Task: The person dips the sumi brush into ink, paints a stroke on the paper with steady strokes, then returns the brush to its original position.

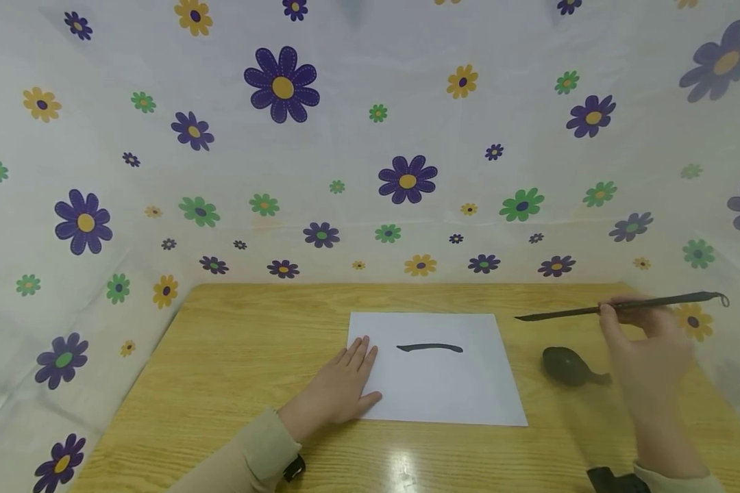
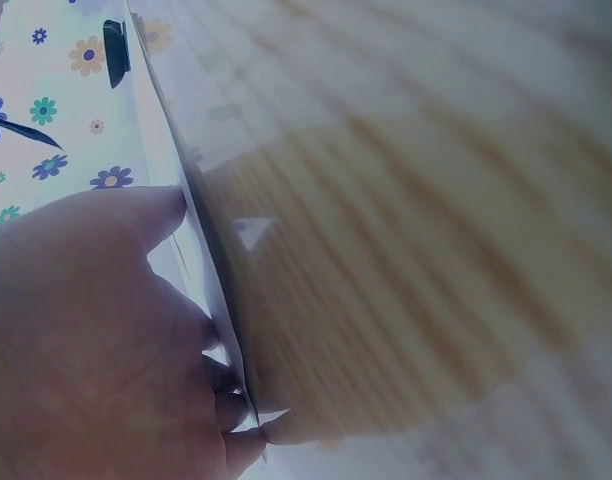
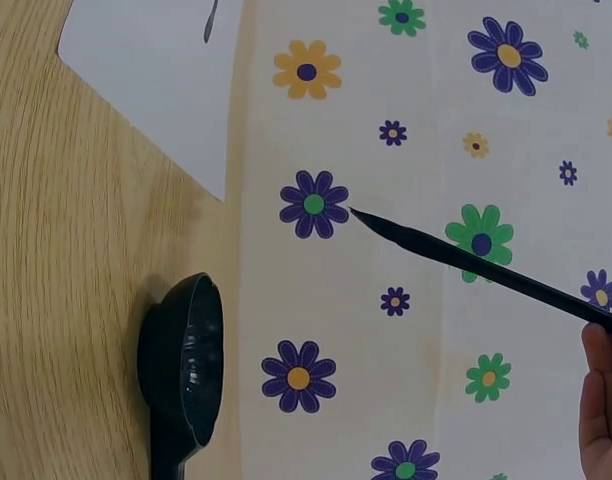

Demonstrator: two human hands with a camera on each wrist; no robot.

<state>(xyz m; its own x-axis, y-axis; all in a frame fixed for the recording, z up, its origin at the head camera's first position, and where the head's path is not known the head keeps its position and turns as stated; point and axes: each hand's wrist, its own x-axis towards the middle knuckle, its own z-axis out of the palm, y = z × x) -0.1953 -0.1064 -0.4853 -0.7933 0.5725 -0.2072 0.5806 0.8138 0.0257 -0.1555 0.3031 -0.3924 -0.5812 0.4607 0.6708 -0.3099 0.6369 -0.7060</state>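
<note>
A sheet of white paper [image 1: 444, 390] lies on the table with one dark, roughly horizontal brush stroke [image 1: 430, 348] on its upper half. My left hand [image 1: 345, 383] rests on the paper's left edge, fingers straight and thumb spread; the left wrist view shows the fingertips [image 2: 166, 210] along that edge. Raised above the table on the right, my right hand [image 1: 650, 356] pinches a dark calligraphy brush [image 1: 561, 313] by its handle. The brush is nearly level, its pointed tip toward the left, in the air. Beneath it stands a black ladle-shaped bowl [image 3: 201, 350] with a short handle.
The wooden table [image 1: 240, 356] runs back to a white sheet with printed flowers [image 1: 284, 85], which hangs behind and along both sides. The bowl stands right of the paper, close to my right forearm.
</note>
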